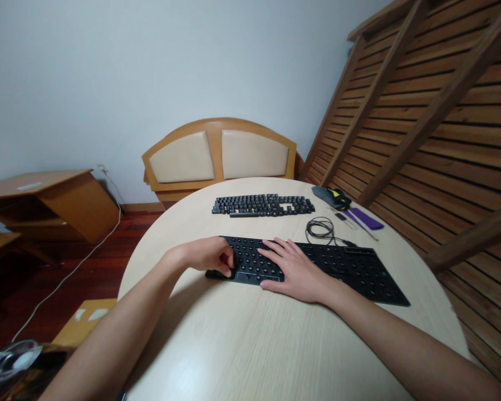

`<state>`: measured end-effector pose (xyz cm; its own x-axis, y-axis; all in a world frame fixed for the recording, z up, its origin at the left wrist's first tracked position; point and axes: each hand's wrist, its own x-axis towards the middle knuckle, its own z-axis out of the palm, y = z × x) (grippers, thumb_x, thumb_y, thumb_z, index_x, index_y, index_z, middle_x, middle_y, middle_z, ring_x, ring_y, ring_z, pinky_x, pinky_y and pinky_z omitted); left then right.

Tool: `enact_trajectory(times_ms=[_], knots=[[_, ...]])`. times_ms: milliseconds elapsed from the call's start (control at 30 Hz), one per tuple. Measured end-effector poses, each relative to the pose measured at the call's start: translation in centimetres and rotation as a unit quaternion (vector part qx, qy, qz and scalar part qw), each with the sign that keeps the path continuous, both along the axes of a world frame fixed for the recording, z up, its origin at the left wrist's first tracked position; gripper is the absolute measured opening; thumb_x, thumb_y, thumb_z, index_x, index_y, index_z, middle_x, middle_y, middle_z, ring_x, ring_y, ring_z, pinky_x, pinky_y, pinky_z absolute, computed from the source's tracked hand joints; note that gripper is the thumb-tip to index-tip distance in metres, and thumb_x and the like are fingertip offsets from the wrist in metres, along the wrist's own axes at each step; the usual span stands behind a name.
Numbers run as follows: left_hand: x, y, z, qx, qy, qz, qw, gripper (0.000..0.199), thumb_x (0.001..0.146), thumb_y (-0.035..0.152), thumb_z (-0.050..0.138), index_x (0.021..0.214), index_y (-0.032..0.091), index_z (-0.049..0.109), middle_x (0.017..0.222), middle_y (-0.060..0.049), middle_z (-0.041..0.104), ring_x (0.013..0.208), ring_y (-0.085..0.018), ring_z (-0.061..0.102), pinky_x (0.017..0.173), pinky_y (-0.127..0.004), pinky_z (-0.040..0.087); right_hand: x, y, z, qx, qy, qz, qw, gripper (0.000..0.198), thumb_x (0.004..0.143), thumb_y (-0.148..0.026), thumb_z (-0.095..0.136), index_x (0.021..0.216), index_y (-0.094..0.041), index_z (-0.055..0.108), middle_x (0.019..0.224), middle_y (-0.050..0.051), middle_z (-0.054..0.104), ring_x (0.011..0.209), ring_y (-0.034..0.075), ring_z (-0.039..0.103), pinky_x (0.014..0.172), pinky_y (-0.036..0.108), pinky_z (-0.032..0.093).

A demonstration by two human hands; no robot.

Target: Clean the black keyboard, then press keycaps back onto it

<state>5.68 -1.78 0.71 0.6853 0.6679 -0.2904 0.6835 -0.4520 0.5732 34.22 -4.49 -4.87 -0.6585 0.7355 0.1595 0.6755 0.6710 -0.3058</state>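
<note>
A black keyboard base (359, 275) with its keycaps off lies across the round table. At its left end, my left hand (211, 256) is closed, fingertips curled down against the lower left corner. A dark bit shows under those fingertips, too small to name. My right hand (294, 273) lies flat over the middle of the base with its fingers spread, hiding part of the key posts. Beyond the base, loose black keycaps (246, 203) are laid out in keyboard order, with a long space bar (244, 215) in the front row.
A coiled black cable (320, 228) lies behind the base. Farther right are a grey and yellow glove-like bundle (332, 196), a purple cloth (366, 218) and a thin rod (361, 225). The round table (242, 345) stands beside a slatted wooden frame (434, 111).
</note>
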Motion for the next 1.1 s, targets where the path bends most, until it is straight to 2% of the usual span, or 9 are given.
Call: enact_trajectory(times_ms=[133,300,467,533,600,667,733,900,1100], knots=[[0.3,0.1,0.0,-0.009,0.007,-0.003,1.000,0.011,0.073,0.025,0.075,0.082,0.020,0.079,0.072,0.002,0.073,0.059,-0.011,0.058,0.059,-0.022,0.039,0.0,0.1,-0.1,0.004,0.005,0.000,1.000,0.084,0.082,-0.077,0.055,0.150,-0.029,0.045,0.160,0.008,0.035,0.148,0.037,0.024,0.120,0.060,0.016],[0.6,0.0,0.0,0.038,0.044,-0.001,0.998,0.011,0.071,0.021,0.076,0.082,0.021,0.079,0.074,-0.001,0.074,0.062,-0.014,0.061,0.058,-0.025,0.038,0.0,0.0,0.0,-0.001,-0.003,-0.004,1.000,0.084,0.082,-0.077,0.054,0.150,-0.028,0.044,0.160,0.007,0.035,0.148,0.037,0.025,0.120,0.060,0.016],[-0.2,0.4,0.4,-0.023,-0.010,0.017,1.000,0.029,0.078,0.038,0.074,0.097,0.017,0.076,0.080,-0.003,0.074,0.069,-0.016,0.061,0.062,-0.025,0.043,-0.1,-0.1,0.2,0.000,-0.007,-0.002,1.000,0.085,0.082,-0.077,0.053,0.150,-0.027,0.044,0.160,0.008,0.034,0.148,0.037,0.025,0.120,0.060,0.017],[-0.6,1.2,0.4,0.014,-0.056,0.038,0.998,0.033,0.084,0.044,0.068,0.100,0.015,0.074,0.084,-0.004,0.074,0.074,-0.017,0.063,0.065,-0.026,0.044,-0.1,-0.1,0.4,0.001,-0.011,-0.003,1.000,0.085,0.083,-0.077,0.053,0.150,-0.027,0.044,0.160,0.008,0.034,0.148,0.037,0.025,0.120,0.060,0.016],[-0.8,2.6,0.2,0.099,-0.072,0.071,0.990,0.032,0.091,0.044,0.060,0.099,0.016,0.073,0.087,-0.005,0.074,0.077,-0.017,0.063,0.067,-0.026,0.044,-0.1,-0.2,0.5,0.001,-0.012,-0.003,1.000,0.084,0.083,-0.077,0.053,0.150,-0.027,0.044,0.160,0.008,0.035,0.148,0.037,0.025,0.121,0.059,0.016],[-0.9,4.2,-0.5,0.204,-0.035,0.110,0.972,0.029,0.093,0.042,0.057,0.099,0.017,0.072,0.091,-0.005,0.073,0.075,-0.016,0.062,0.066,-0.025,0.044,-0.1,-0.2,0.5,0.001,-0.014,-0.003,1.000,0.084,0.083,-0.076,0.053,0.150,-0.026,0.044,0.161,0.008,0.034,0.148,0.037,0.025,0.121,0.059,0.016],[-0.8,5.9,-1.5,0.298,0.035,0.151,0.942,0.025,0.093,0.040,0.059,0.103,0.021,0.070,0.094,-0.003,0.072,0.074,-0.015,0.063,0.065,-0.024,0.044,-0.1,-0.2,0.4,0.001,-0.014,-0.002,1.000,0.084,0.083,-0.076,0.053,0.150,-0.026,0.044,0.161,0.008,0.034,0.148,0.037,0.025,0.121,0.059,0.015],[0.0,8.6,-3.8,0.357,0.076,0.201,0.909,0.024,0.093,0.033,0.061,0.114,0.024,0.066,0.112,-0.004,0.067,0.090,-0.019,0.066,0.074,-0.026,0.048,-0.1,-0.1,0.3,0.002,-0.007,0.000,1.000,0.084,0.083,-0.075,0.055,0.150,-0.025,0.045,0.160,0.009,0.035,0.147,0.038,0.025,0.121,0.060,0.015],[0.8,10.3,-4.6,0.380,0.122,0.229,0.888,0.035,0.091,0.033,0.061,0.126,0.028,0.064,0.120,-0.007,0.062,0.103,-0.026,0.065,0.083,-0.031,0.051,-0.1,-0.2,0.3,0.000,-0.007,-0.001,1.000,0.084,0.083,-0.074,0.056,0.150,-0.026,0.044,0.160,0.009,0.035,0.147,0.038,0.025,0.121,0.060,0.015]])
